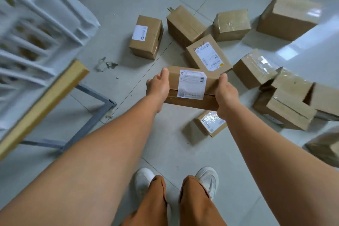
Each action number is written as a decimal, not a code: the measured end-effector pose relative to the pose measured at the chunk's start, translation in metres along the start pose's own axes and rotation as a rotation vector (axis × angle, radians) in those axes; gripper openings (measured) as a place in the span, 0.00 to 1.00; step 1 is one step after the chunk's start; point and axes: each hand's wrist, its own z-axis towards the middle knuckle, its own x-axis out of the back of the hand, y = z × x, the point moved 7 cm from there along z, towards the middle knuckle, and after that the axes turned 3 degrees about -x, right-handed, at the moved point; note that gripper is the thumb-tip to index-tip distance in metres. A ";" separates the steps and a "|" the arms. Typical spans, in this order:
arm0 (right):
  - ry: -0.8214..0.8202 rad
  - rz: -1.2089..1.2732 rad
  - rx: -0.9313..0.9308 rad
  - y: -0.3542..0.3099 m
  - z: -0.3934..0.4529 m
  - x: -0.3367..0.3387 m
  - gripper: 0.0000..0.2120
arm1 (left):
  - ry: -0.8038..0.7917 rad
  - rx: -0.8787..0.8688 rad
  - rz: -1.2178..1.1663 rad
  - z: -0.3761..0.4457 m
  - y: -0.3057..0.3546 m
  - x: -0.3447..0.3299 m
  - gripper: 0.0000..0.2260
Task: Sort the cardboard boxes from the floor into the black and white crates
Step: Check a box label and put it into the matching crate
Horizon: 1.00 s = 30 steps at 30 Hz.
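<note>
Both hands, left hand (157,86) and right hand (226,95), grip labelled box (191,88) ends; long axis left-right, level.

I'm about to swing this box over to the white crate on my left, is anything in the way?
Nothing visible blocks it. Both hands, left and right, hold the labelled box above the floor; the white crate sits left, on the wooden-edged table.

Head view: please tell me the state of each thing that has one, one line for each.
Held box: lifted off the floor, sealed, label facing up.
Left hand: grips the box's left end.
Right hand: grips the box's right end.
Open box: on the floor, flaps up.
Handwritten box: on the floor, closed, label up.
White crate: blurred, brown things show through its slots.
</note>
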 end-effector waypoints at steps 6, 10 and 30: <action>0.004 0.204 -0.035 -0.068 -0.104 0.067 0.21 | 0.034 -0.098 -0.129 -0.092 0.087 0.049 0.20; 0.063 0.190 0.110 -0.121 -0.165 0.118 0.17 | 0.043 -0.178 -0.148 -0.152 0.148 0.073 0.20; -0.070 0.427 0.312 -0.252 -0.377 0.234 0.38 | -0.017 -0.346 -0.444 -0.341 0.303 0.178 0.48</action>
